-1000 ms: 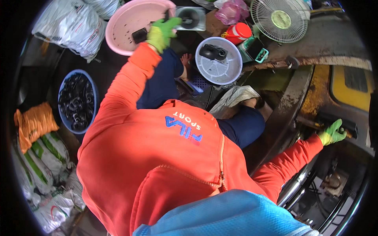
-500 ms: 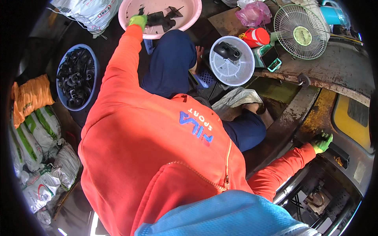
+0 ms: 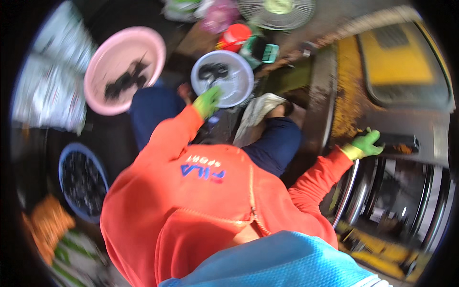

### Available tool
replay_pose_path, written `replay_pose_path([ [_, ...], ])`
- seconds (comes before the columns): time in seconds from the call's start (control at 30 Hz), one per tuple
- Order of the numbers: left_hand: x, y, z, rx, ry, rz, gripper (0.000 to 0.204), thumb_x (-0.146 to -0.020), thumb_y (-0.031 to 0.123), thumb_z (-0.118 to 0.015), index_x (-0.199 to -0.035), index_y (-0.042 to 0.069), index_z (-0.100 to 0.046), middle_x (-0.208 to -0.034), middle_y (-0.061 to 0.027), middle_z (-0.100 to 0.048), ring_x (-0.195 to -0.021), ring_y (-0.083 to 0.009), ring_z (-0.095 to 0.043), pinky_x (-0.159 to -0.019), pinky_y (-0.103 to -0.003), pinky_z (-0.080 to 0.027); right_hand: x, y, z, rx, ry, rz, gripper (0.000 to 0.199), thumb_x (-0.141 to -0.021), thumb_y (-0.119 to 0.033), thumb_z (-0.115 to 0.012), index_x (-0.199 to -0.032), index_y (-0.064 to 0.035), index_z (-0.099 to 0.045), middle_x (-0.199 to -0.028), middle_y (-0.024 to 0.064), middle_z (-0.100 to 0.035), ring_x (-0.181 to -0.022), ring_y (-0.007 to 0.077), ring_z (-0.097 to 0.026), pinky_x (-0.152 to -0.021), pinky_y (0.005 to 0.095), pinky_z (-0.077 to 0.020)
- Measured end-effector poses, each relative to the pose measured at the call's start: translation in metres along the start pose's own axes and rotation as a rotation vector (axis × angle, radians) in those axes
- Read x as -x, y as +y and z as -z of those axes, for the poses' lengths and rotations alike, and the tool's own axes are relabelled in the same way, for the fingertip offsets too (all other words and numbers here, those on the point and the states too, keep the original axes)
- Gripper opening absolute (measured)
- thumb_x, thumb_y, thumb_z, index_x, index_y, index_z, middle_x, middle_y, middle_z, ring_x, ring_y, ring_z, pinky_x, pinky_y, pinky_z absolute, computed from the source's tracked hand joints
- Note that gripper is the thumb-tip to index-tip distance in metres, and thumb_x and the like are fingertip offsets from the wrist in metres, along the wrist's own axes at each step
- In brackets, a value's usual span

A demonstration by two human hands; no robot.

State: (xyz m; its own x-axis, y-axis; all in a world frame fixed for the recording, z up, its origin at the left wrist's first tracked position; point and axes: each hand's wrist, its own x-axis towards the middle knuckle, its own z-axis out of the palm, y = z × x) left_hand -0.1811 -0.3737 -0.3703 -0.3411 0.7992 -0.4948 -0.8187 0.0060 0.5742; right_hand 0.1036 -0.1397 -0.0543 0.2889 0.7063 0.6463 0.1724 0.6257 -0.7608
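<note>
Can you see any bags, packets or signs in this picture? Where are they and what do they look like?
White plastic sacks: far left, beside the pink basin, crinkly and blurred.
Orange net bag: lower left, below the blue basin, lumpy.
Pink plastic bag: top middle, next to the fan, scrunched up.
No signs or screens can be made out.

Bright orange zip-front sweatshirt with a hood and blue lettering on the chest, dark navy trousers, green gloves with yellowish cuffs on left hand (image 3: 207, 101) and right hand (image 3: 367, 143)
</note>
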Motion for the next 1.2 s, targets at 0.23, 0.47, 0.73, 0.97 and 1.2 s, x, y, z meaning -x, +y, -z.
replay_pose_path([
  [0.23, -0.036, -0.023, 0.03, -0.378, -0.028, -0.052, 0.026, -0.088, 0.029, -0.067, -0.093, 0.004, -0.065, -0.066, 0.0001, -0.055, -0.049, -0.0084, -0.047, -0.046, -0.021, -0.038, 0.036, -0.008, 0.029, 0.351, 0.114, 0.865, 0.047, -0.084, -0.006, -0.064, -0.128, 0.0039, -0.049, -0.124, 0.0183, -0.054, -0.118, 0.0325, -0.052, -0.104, 0.0424, -0.04],
  [0.47, -0.028, -0.031, 0.029, -0.463, 0.057, 0.135, 0.035, -0.088, 0.041, -0.068, -0.084, 0.007, -0.063, -0.062, 0.0005, -0.053, -0.046, -0.0096, -0.044, -0.043, -0.024, -0.036, -0.022, -0.051, 0.059, 0.823, 0.508, 1.076, 0.058, -0.085, -0.025, -0.066, -0.131, 0.0033, -0.046, -0.131, 0.0242, -0.049, -0.114, 0.0446, -0.049, -0.099, 0.0551, -0.039],
  [0.73, -0.02, -0.028, 0.04, -0.649, -0.001, 0.298, 0.042, -0.091, 0.043, -0.062, -0.088, 0.0, -0.063, -0.056, 0.0029, -0.045, -0.043, -0.0099, -0.037, -0.043, -0.027, -0.032, -0.03, -0.075, 0.116, 1.588, 0.618, 1.057, 0.061, -0.086, -0.055, -0.059, -0.123, -0.0058, -0.055, -0.122, 0.0132, -0.059, -0.101, 0.041, -0.054, -0.077, 0.0477, -0.0399],
  [0.97, -0.012, -0.036, 0.052, -0.701, 0.055, 0.367, 0.042, -0.09, 0.043, -0.063, -0.088, 0.001, -0.063, -0.056, 0.003, -0.046, -0.043, -0.0098, -0.038, -0.043, -0.027, -0.032, -0.021, -0.079, 0.145, 1.566, 0.575, 1.114, 0.054, -0.087, -0.047, -0.062, -0.12, -0.0043, -0.055, -0.124, 0.0163, -0.058, -0.1, 0.0421, -0.054, -0.08, 0.0494, -0.0416],
  [1.2, -0.007, -0.031, 0.072, -0.713, 0.097, 0.338, 0.041, -0.086, 0.047, -0.067, -0.079, 0.007, -0.066, -0.057, 0.0028, -0.049, -0.042, -0.0102, -0.04, -0.041, -0.027, -0.033, -0.021, -0.08, 0.144, 1.572, 0.574, 1.084, 0.054, -0.081, -0.044, -0.068, -0.119, -0.0084, -0.057, -0.122, 0.0114, -0.059, -0.097, 0.0368, -0.055, -0.077, 0.0464, -0.0416],
])
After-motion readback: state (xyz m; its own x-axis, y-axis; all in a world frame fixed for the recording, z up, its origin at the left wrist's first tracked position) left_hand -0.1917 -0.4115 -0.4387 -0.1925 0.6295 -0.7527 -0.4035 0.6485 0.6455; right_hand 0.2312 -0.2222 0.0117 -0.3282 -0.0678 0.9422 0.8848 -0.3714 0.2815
